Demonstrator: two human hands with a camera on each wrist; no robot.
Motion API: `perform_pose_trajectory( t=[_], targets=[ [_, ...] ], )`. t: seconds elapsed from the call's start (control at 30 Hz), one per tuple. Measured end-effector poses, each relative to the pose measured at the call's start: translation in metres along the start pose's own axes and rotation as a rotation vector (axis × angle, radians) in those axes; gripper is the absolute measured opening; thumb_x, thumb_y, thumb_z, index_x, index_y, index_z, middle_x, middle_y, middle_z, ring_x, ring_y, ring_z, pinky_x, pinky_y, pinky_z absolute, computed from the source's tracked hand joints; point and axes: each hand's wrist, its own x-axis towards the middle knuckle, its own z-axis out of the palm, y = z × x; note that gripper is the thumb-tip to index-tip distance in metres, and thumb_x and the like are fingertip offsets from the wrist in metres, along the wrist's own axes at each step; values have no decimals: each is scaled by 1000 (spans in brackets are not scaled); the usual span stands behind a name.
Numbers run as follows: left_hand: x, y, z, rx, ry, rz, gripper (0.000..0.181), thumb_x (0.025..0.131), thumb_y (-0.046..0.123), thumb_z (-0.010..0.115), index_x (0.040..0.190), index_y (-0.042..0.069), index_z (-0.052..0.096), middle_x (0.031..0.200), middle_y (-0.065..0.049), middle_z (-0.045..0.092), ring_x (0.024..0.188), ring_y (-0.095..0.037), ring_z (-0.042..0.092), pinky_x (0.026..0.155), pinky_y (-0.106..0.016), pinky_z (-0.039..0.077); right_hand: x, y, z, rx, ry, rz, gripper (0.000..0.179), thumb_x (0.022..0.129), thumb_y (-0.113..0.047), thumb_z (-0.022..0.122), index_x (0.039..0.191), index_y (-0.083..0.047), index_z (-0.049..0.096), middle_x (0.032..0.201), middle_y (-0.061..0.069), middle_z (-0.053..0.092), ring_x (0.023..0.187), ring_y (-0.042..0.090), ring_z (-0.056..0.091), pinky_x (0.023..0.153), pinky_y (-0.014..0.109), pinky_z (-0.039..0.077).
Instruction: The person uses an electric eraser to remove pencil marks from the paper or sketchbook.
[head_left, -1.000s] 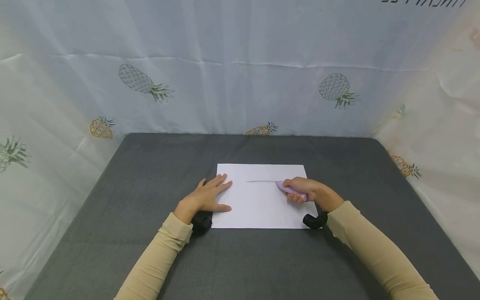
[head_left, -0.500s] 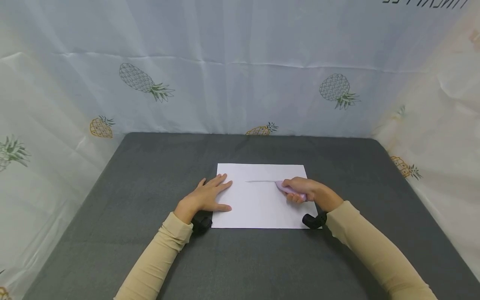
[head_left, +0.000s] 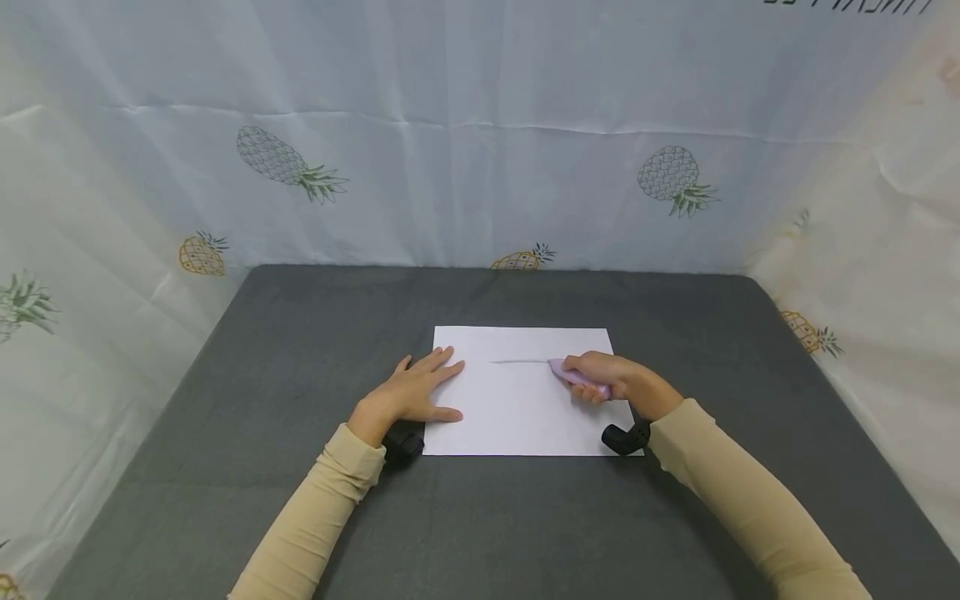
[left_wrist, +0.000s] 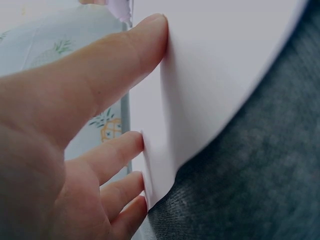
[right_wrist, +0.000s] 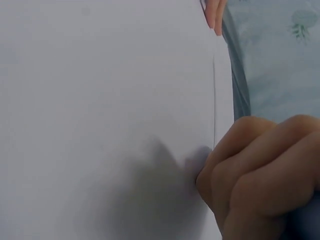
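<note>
On the white sheet of paper (head_left: 517, 417), my left hand (head_left: 408, 396) lies spread, with its fingertips and thumb pressing on the left part. My right hand (head_left: 607, 375) grips a purple utility knife (head_left: 558, 368), its tip end down at the paper's upper middle. A thin straight slit-like line (head_left: 517, 362) runs leftward from the knife tip. In the right wrist view the line (right_wrist: 214, 95) stretches away from the curled fingers (right_wrist: 250, 165) toward the left hand's fingertips. The left wrist view shows the thumb (left_wrist: 145, 42) on the paper and the knife (left_wrist: 119, 9) beyond it.
A dark grey cloth-covered table (head_left: 480, 525) lies under the paper. White sheeting (head_left: 450, 167) with pineapple prints hangs behind and at both sides. Black wrist cameras (head_left: 626, 439) sit below each wrist, close over the table and paper.
My right hand and the knife have shifted very slightly left and away from me. The left hand stays in place on the paper.
</note>
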Motion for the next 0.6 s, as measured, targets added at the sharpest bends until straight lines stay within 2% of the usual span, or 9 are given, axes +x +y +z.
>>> perform_pose_trajectory(
  t=[0.2, 0.6],
  targets=[
    [1, -1, 0, 4, -8, -7, 84, 85, 50, 67, 153, 19, 28, 165, -8, 13, 154, -29, 12, 120, -64, 7, 0, 0, 1, -10, 2, 23, 27, 102, -27, 28, 92, -6, 41, 58, -9, 40, 40, -3, 31, 38, 10, 30],
    [0, 2, 0, 0, -3, -1, 84, 85, 50, 67, 153, 18, 29, 165, -9, 14, 154, -29, 13, 120, -64, 8, -1, -3, 3, -18, -4, -4, 25, 102, -24, 28, 92, -5, 41, 58, -8, 39, 40, -3, 30, 39, 10, 30]
  ],
)
